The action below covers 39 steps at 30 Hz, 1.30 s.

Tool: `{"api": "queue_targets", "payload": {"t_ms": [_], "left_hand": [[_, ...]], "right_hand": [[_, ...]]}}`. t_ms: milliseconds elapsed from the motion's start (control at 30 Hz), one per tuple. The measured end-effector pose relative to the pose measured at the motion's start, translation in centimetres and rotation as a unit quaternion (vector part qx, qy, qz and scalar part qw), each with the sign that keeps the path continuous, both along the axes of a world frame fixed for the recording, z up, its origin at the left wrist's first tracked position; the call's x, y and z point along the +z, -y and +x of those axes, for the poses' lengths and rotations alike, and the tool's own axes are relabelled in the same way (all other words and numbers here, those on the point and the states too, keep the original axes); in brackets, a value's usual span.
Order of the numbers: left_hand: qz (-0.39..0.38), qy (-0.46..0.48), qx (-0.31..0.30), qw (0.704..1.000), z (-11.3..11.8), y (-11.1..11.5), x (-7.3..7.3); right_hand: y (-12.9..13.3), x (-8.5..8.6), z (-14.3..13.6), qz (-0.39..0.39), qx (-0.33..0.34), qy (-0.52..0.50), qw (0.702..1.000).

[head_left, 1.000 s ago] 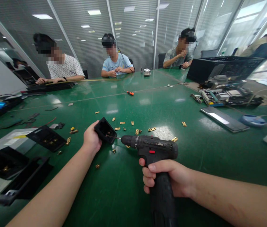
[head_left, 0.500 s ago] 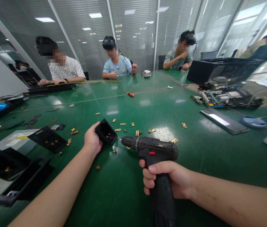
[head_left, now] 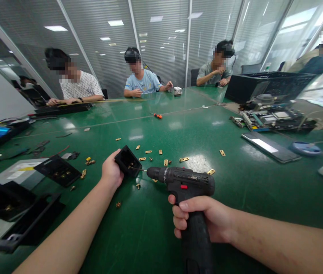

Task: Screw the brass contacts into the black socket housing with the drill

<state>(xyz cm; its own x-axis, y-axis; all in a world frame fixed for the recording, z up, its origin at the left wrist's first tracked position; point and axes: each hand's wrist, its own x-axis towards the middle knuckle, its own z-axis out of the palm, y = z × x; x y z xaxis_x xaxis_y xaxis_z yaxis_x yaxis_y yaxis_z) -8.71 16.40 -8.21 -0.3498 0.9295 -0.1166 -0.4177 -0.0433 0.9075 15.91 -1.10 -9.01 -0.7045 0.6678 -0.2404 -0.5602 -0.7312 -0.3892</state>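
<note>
"So, where's the drill (head_left: 190,183)?"
"Right hand (head_left: 198,213), grip wrapped round its handle, bit (head_left: 140,169) reaching into the box (head_left: 128,161)."
"And the left hand (head_left: 112,169)?"
"Grip closed on the box's left side, plates (head_left: 148,152) on the table (head_left: 144,232) nearby."

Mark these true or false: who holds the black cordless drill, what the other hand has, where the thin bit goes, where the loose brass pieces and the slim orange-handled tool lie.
1. The right hand grips the black cordless drill. True.
2. The left hand lies flat on the green tabletop. False: the left hand holds an open black box.
3. The thin metal bit points into the open side of that box. True.
4. The slim orange-handled tool is inside the big black computer case. False: the slim orange-handled tool lies on the green tabletop, beyond the brass plates.
5. Several small flat brass plates lie loose on the tabletop. True.
</note>
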Motion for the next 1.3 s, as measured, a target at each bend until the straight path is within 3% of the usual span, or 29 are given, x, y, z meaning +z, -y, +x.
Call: {"api": "queue_targets", "payload": {"t_ms": [1300], "left_hand": [[-0.016, -0.023, -0.048, 0.998, -0.42, 0.72, 0.62]], "right_hand": [[-0.14, -0.17, -0.57, 0.002, -0.004, 0.022, 1.000]]}}
